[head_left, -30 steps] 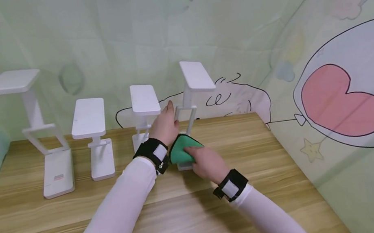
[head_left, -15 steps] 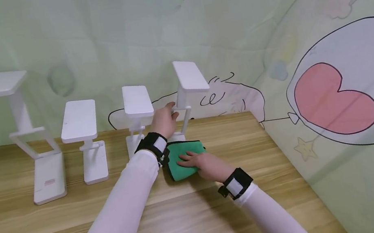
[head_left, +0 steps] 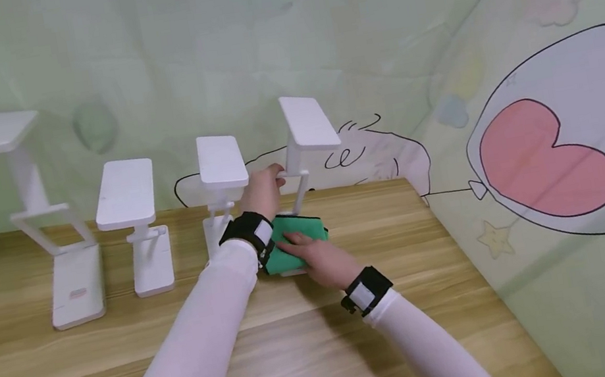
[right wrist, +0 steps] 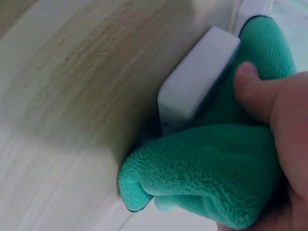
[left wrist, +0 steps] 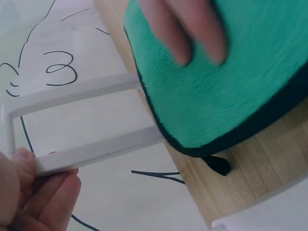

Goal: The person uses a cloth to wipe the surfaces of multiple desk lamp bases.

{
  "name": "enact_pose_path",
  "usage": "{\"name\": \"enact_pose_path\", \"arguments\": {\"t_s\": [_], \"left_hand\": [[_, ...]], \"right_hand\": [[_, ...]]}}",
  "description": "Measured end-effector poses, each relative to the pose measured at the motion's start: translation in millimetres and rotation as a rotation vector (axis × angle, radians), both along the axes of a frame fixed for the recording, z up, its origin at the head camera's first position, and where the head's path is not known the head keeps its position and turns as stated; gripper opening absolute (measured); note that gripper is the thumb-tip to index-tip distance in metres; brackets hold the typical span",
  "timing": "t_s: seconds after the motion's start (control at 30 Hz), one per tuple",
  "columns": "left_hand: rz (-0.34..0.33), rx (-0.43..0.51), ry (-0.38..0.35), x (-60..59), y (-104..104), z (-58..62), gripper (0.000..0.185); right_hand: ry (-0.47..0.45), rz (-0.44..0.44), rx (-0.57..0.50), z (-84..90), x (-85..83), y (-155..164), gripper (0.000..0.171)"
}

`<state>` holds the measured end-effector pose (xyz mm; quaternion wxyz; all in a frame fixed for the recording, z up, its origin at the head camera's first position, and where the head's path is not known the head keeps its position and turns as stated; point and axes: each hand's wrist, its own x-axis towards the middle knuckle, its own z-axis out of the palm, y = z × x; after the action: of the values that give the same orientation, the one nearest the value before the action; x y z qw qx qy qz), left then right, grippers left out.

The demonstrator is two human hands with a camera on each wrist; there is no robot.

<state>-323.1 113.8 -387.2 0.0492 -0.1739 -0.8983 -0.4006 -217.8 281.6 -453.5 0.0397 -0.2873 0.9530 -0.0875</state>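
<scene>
Green cloth [head_left: 295,241] under right hand [head_left: 320,259], fingers flat, pressing it onto white stand's base [right wrist: 197,86]. Left hand [head_left: 262,192] pinches the stand's frame [left wrist: 86,120]. No legible writing.

**Cloth pushed back along the stand's base**

Your right hand [head_left: 320,259] has slid the green cloth [head_left: 294,243] away from you since half a second ago, so it now lies bunched further back on the base of the rightmost white stand [head_left: 303,141], its near edge drawn in. A second ago the cloth was folded up under your fingers. Your left hand [head_left: 264,191] has closed more firmly around the stand's frame.
</scene>
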Motion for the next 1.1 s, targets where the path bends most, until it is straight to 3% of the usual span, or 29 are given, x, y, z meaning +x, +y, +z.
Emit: {"name": "enact_pose_path", "arguments": {"t_s": [0.13, 0.3, 0.5, 0.6, 0.8, 0.93, 1.1], "left_hand": [[0.006, -0.018, 0.014, 0.6, 3, -0.3, 0.027], [0.021, -0.012, 0.034, 1.7, 2, 0.0, 0.026], [0.045, -0.002, 0.039, 5.6, 1, 1.9, 0.025], [0.048, -0.005, 0.030, 7.4, 0, 3.1, 0.025], [0.030, -0.015, 0.018, 10.3, 1, 3.4, 0.025], [0.021, -0.031, 0.039, 10.1, 2, 2.9, 0.024], [0.020, -0.020, 0.049, 8.4, 2, 2.2, 0.025]], "right_hand": [[0.026, -0.071, 0.042, -3.3, 2.1, -2, 0.063], [0.006, -0.107, 0.077, 1.4, 17.1, -5, 0.060], [-0.050, -0.054, 0.111, 12.6, 38.2, -11, 0.068], [-0.074, 0.005, 0.092, 13.2, 35.4, -15, 0.072], [-0.048, 0.065, 0.009, 0.2, 10.9, -15, 0.068], [-0.014, 0.020, -0.023, -6.4, 3.0, -5, 0.075], [0.010, -0.067, 0.014, -3.6, 14.9, 6, 0.074]]}}
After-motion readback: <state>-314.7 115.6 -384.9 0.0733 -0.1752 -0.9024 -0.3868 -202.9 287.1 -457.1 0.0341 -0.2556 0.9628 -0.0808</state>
